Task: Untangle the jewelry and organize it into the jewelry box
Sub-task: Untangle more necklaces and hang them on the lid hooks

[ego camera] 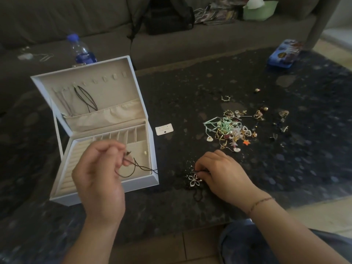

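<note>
A white jewelry box (140, 184) stands open at the left of the dark table, with a black cord necklace (87, 98) and thin chains hanging inside its lid. My left hand (99, 176) hovers over the box's tray and pinches one end of a thin black cord (137, 167). That cord runs right to a white flower pendant (194, 180) lying on the table. My right hand (222, 173) rests beside the pendant and pinches the cord there. A tangled pile of jewelry (229, 130) with a green ribbon lies further back on the right.
Loose earrings and rings (261, 114) are scattered around the pile. A small white card (164, 129) lies by the box. A water bottle (81, 49) stands behind the box, a blue tin (284, 54) at the table's far right. A sofa with a black bag (167, 18) runs behind.
</note>
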`<state>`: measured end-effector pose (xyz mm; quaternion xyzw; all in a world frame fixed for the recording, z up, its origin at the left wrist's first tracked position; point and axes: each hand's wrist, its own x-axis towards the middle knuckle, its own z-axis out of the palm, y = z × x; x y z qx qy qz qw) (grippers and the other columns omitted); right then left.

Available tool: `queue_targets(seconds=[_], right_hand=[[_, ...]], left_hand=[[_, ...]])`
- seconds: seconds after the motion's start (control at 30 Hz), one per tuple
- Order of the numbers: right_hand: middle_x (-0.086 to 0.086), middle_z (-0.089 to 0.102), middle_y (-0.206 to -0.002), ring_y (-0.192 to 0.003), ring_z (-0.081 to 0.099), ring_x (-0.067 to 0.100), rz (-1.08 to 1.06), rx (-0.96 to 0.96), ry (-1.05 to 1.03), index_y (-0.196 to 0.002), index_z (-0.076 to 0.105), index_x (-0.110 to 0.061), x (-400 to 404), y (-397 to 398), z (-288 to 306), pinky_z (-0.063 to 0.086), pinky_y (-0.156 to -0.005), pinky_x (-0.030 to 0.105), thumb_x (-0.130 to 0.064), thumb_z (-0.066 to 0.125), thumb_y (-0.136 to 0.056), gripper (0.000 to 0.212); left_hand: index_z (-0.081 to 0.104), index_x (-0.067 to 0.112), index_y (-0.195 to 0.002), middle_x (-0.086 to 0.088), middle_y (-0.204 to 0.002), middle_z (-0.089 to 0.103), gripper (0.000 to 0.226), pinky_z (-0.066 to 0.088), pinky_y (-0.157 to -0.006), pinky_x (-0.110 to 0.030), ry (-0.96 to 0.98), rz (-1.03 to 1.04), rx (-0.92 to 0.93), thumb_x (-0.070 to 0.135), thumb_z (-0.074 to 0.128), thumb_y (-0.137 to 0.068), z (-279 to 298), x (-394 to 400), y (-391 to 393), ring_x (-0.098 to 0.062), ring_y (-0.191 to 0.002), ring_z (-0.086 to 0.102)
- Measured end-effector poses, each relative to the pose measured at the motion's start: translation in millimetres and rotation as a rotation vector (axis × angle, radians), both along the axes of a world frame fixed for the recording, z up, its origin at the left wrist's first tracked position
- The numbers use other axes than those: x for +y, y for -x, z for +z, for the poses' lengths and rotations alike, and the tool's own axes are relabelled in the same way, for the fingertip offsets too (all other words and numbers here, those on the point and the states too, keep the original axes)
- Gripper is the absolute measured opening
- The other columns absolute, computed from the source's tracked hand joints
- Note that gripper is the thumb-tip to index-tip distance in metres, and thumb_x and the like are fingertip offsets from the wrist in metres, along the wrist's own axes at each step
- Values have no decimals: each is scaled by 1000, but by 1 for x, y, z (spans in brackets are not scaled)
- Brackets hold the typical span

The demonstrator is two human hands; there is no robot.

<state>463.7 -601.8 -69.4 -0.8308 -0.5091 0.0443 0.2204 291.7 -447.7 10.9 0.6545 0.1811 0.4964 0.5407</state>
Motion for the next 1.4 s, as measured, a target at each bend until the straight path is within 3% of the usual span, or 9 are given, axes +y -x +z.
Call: queue_targets(seconds=[0.13,0.27,0.33,0.4,0.5,0.8,1.1,1.27,1.4], right_hand=[[-15,60,-105,-99,52,11,15,25,55,-109,69,-35,-1,0,6,48,-83,29,-32,61,-94,18],[-17,56,-103,-99,50,7,-21,62,97,-101,68,-37,-1,-1,13,49,-82,29,-35,59,-94,11],[-16,55,-100,-97,50,7,-39,56,99,-97,64,-35,0,2,12,48,-81,28,-34,57,-95,8],[-15,55,-98,-94,51,9,-43,42,84,-95,60,-33,0,4,10,47,-80,27,-31,54,-96,7],[-14,55,-94,-92,49,9,-73,90,57,-96,53,-29,-2,4,13,48,-78,29,-26,47,-99,7],[-4,58,-69,-59,50,0,-85,463,-176,-83,52,-25,-8,2,31,41,-55,13,-5,49,-97,25],[2,51,-61,-56,49,19,-72,901,-430,-88,53,-9,-12,-13,31,46,-54,26,5,41,-99,22],[-4,47,-58,-50,41,12,-202,805,-442,-85,53,-16,-16,-24,32,36,-47,29,3,42,-99,26],[-9,52,-59,-51,44,10,-215,623,-337,-85,56,-22,-18,-22,33,41,-48,27,-4,49,-97,23]], left_hand=[[64,32,-89,14,-74,63,9,47,-61,-20,-298,195,209,26,57,-88,-8,-1,19,-12,-66,56],[64,18,-88,13,-57,36,8,36,-51,-25,-494,233,299,25,62,-89,-20,-1,41,-11,-52,38],[68,9,-80,24,-61,37,15,38,-52,-17,-669,206,360,21,62,-88,-28,-3,49,0,-54,39],[72,9,-73,17,-65,52,16,45,-57,-17,-872,111,440,17,64,-85,-37,-5,53,3,-60,44],[73,20,-81,8,-69,59,7,48,-51,-29,-1003,-90,598,21,66,-83,-55,-15,47,-13,-60,52],[69,27,-85,10,-77,64,48,47,-50,-33,-839,154,1076,67,42,-86,-75,-68,-33,-17,-72,59],[70,29,-92,9,-85,58,16,35,-46,-26,-735,47,1008,41,65,-82,-84,-73,-57,-17,-79,56],[68,22,-97,8,-98,53,25,43,-67,-23,-709,-65,870,37,49,-92,-77,-68,-45,-11,-89,48],[68,22,-99,10,-102,56,30,45,-78,-26,-732,-164,893,37,42,-96,-66,-62,-34,-9,-94,50]])
